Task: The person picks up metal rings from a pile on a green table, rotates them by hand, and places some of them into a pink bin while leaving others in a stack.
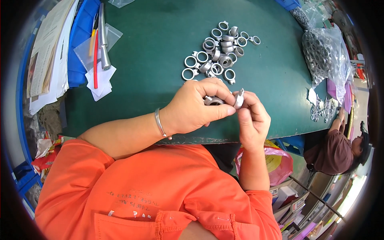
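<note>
Over the near part of the green table, both hands meet at a small silver metal ring fitting [239,99], seen edge-on with a short tab pointing up. My left hand [196,102] is closed, its thumb and index fingertips pressed to the ring's left side. My right hand [254,118] grips the same ring from the right with thumb and curled fingers. A second metal ring [214,101] shows between the thumb and index finger of my left hand; whether it is held or lies on the table I cannot tell. Beyond the hands lies a loose pile of similar rings [216,69].
A green table [152,48] spans the view. At left are a blue tray [76,48] with papers, a red pen [95,64] and a metal rod [103,40]. Clear bags of metal parts [320,54] and small loose pieces [322,109] lie right, near another person [332,150].
</note>
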A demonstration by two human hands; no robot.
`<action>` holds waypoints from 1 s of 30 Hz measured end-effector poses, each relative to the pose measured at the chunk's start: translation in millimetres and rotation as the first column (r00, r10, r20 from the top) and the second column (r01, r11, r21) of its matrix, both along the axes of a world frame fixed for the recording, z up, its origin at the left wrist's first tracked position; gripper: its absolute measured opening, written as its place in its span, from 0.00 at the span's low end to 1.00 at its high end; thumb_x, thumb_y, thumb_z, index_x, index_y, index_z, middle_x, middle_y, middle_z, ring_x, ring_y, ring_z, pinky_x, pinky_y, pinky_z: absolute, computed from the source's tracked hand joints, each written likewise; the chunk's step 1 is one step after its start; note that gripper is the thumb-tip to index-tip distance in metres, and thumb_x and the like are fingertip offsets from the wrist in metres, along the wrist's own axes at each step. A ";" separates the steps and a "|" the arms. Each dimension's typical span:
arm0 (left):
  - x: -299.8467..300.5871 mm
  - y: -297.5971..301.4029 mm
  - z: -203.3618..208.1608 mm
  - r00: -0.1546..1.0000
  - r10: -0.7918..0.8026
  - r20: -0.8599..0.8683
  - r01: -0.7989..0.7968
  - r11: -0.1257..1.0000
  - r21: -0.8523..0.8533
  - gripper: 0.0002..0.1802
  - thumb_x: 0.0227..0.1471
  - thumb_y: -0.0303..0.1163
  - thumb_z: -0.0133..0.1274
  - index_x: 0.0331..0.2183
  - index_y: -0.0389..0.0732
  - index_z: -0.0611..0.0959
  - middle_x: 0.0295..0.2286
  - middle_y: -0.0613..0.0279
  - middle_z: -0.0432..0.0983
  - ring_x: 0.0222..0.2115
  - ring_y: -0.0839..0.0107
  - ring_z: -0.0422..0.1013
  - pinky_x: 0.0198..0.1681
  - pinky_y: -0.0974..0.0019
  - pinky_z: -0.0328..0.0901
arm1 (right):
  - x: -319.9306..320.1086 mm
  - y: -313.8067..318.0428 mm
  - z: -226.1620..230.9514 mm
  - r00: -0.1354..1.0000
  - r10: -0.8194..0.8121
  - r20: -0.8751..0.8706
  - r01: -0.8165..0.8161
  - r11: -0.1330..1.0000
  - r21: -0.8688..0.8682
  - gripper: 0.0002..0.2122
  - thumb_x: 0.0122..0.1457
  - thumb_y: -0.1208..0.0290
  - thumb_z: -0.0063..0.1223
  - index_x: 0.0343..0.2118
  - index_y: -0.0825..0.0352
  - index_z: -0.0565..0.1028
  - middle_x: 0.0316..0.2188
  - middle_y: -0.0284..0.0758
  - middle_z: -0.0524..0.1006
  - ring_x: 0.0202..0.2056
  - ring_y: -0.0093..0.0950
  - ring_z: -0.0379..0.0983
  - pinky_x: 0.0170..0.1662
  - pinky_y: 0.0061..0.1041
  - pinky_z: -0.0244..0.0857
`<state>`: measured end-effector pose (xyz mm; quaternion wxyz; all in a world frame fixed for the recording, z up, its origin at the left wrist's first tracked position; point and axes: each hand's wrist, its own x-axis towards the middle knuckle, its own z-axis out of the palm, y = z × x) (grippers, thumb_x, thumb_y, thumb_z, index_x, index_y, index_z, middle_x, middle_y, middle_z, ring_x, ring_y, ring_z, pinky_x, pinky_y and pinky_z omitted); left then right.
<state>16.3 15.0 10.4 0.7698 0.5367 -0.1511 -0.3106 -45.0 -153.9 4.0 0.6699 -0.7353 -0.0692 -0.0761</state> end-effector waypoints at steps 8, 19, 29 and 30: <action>-2.6 -0.5 1.9 1.000 0.011 0.011 -0.012 0.999 0.038 0.07 0.45 0.20 0.54 0.31 0.33 0.80 0.30 0.63 0.70 0.19 0.82 0.65 0.16 0.81 0.59 | -5.5 5.7 -6.9 0.992 -0.109 0.061 0.097 0.981 0.170 0.14 0.50 0.82 0.55 0.41 0.76 0.68 0.34 0.37 0.73 0.36 0.23 0.71 0.41 0.21 0.65; 0.1 -0.5 -4.4 0.900 -0.164 -0.405 0.093 0.977 -0.190 0.14 0.54 0.32 0.46 0.41 0.37 0.75 0.29 0.61 0.73 0.24 0.78 0.70 0.14 0.79 0.61 | 7.9 7.4 8.8 0.936 -0.011 0.351 0.115 0.954 -0.276 0.08 0.43 0.77 0.62 0.22 0.68 0.72 0.20 0.33 0.72 0.23 0.26 0.69 0.27 0.21 0.63; 15.4 9.0 -14.2 0.713 -0.292 -0.638 -0.166 0.813 -0.558 0.16 0.54 0.35 0.44 0.44 0.40 0.72 0.30 0.61 0.70 0.23 0.75 0.64 0.16 0.78 0.59 | 49.7 -3.9 -17.2 0.972 -0.175 0.155 0.234 0.738 -0.632 0.06 0.45 0.78 0.57 0.27 0.68 0.74 0.25 0.38 0.70 0.29 0.37 0.67 0.33 0.31 0.62; 17.0 10.5 -14.9 0.708 -0.314 -0.633 -0.165 0.798 -0.580 0.19 0.54 0.36 0.45 0.47 0.40 0.70 0.29 0.62 0.68 0.24 0.75 0.64 0.17 0.78 0.59 | 49.4 -5.2 -17.7 0.968 -0.177 0.176 0.249 0.723 -0.645 0.06 0.45 0.78 0.56 0.28 0.68 0.74 0.25 0.38 0.70 0.30 0.36 0.67 0.34 0.30 0.62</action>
